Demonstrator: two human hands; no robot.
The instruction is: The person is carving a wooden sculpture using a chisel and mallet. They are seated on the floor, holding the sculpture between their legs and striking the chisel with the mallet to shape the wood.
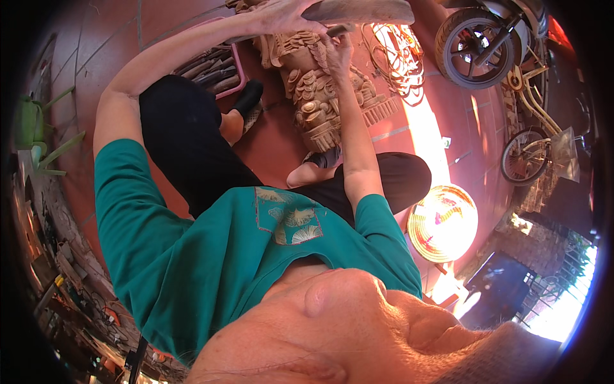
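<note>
My left hand [288, 17] is closed around the narrow end of a smooth wooden mallet [364, 11], which points to the right at the top edge. Just below it, my right hand [339, 54] grips a short tool with a brown wooden end [338, 30]; its lower part is hidden by my fingers. Both hands are over a carved wooden sculpture [313, 102] with deep relief of rounded, coin-like and leafy shapes. The carving lies on the floor between my feet, and its far part runs under my hands and out of view.
A pink tray [242, 70] of long-handled tools lies left of the carving. Coiled cable [396, 61] sits to its right, near a motorbike wheel [476, 48]. A round woven basket or hat [442, 224] is beside my right knee. Farther off are a bicycle [527, 153] and green stool [32, 125].
</note>
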